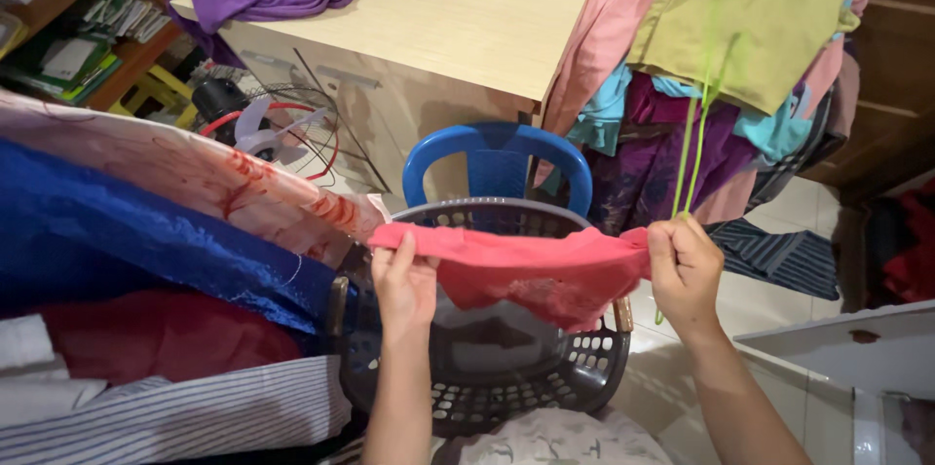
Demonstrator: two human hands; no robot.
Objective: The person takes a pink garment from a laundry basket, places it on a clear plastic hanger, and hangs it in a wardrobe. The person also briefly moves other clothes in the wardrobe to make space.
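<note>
Head view: pale wooden cabinet [467, 22] behind grey laundry basket [506, 368].

Head cam, looking down, close on basket [584, 368].

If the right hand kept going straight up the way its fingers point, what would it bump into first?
Probably the green cord hanging just above the right hand, then the pile of clothes it dangles from. Depth is hard to judge, so the hand might pass in front of them.
</note>
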